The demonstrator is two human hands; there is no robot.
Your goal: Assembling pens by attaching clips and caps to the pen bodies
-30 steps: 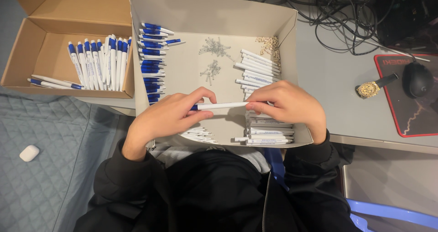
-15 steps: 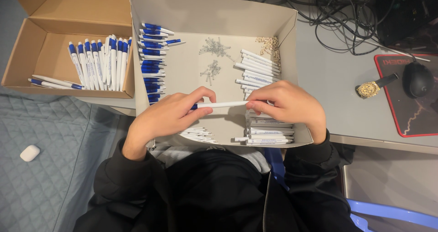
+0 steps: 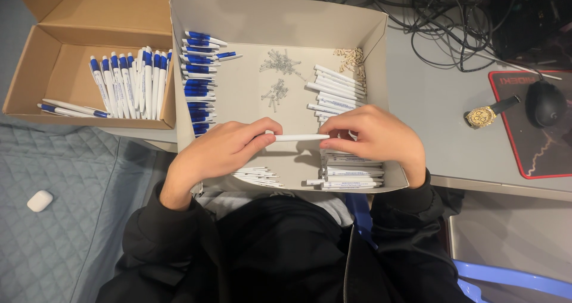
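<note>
the grey sorting box keeps parts grouped within reach. above it, my left hand and right hand each pinch closed on one end of a white pen barrel, held level.

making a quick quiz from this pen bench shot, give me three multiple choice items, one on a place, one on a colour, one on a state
1. Where do the finished pens lie?
A. in the brown box on the left
B. on the mouse pad
C. on the blue chair

2. What colour are the caps stacked along the grey tray's left side?
A. red
B. blue
C. green

3. How is the white pen barrel held?
A. lying loose in the tray
B. in the right hand alone
C. between the left hand and the right hand

Answers: 1 A, the blue and white pens sit in rows in that box; 2 B, the stack is plainly blue; 3 C, fingers of each hand grip one end.
</note>
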